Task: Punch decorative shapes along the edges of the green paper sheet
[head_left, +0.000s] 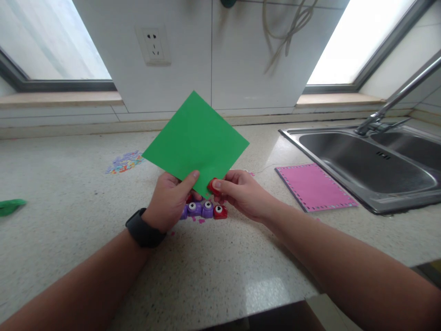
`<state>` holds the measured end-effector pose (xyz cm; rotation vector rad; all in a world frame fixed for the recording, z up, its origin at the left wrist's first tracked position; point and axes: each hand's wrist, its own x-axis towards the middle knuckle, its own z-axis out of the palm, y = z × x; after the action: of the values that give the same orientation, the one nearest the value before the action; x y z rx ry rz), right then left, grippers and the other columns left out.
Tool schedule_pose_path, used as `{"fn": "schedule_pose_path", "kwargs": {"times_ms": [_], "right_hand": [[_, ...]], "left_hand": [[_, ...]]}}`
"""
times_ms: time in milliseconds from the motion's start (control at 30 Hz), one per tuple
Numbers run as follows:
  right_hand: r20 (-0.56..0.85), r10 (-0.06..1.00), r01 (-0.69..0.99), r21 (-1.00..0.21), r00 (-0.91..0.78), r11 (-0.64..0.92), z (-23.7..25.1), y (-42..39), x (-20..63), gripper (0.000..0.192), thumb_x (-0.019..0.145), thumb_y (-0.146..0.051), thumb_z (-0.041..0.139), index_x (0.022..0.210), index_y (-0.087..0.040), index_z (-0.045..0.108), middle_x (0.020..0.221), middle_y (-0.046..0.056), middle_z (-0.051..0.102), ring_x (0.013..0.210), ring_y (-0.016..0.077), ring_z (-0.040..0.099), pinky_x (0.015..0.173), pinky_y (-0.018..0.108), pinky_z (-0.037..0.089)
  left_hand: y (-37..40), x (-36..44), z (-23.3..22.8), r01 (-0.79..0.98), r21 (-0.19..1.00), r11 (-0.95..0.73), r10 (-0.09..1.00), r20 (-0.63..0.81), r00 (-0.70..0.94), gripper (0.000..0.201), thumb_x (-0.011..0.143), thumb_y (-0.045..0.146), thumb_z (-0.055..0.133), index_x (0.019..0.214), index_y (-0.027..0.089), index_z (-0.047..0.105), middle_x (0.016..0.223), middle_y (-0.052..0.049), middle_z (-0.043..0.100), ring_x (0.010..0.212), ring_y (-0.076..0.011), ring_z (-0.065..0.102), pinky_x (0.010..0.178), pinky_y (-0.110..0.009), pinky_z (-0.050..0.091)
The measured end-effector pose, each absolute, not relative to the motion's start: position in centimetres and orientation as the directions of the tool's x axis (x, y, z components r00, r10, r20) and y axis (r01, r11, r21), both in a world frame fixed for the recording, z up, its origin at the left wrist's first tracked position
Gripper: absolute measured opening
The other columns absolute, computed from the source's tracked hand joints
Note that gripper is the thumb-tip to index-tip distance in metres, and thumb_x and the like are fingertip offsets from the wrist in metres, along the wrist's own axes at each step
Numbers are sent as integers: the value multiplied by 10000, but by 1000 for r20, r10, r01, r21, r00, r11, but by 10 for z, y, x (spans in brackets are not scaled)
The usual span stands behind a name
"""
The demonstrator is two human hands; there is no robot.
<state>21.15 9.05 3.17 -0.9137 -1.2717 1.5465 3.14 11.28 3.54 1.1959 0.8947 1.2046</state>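
Green paper pinched beside unlabelled red punch

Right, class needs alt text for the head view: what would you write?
Two hands hold a green paper square above a speckled counter: left hand grips its lower corner, right hand pinches a small red punch onto it. More punches below, pink sheet beside a sink.

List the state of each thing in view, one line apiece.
Green paper: held up, flat, uncreased.
Left hand: pinching the paper's lower corner.
Right hand: gripping a red punch at the paper's edge.
Punches on counter: lined up, untouched.
Pink sheet: lying flat, edges punched.
Sink: dry, tap off.
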Motion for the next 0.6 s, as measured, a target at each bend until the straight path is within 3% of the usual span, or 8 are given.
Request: {"fn": "schedule_pose_path", "kwargs": {"times_ms": [600], "right_hand": [[70,933,-238,-971,-354,-18,33,89,209,370,750,-443,843,806,-123,666,694,14,627,556,104,530,515,254,417]], "left_hand": [[113,29,32,-191,980,-59,971,101,218,301,795,390,815,771,131,664,603,1,651,437,-102,567,404,-193,469]]}}
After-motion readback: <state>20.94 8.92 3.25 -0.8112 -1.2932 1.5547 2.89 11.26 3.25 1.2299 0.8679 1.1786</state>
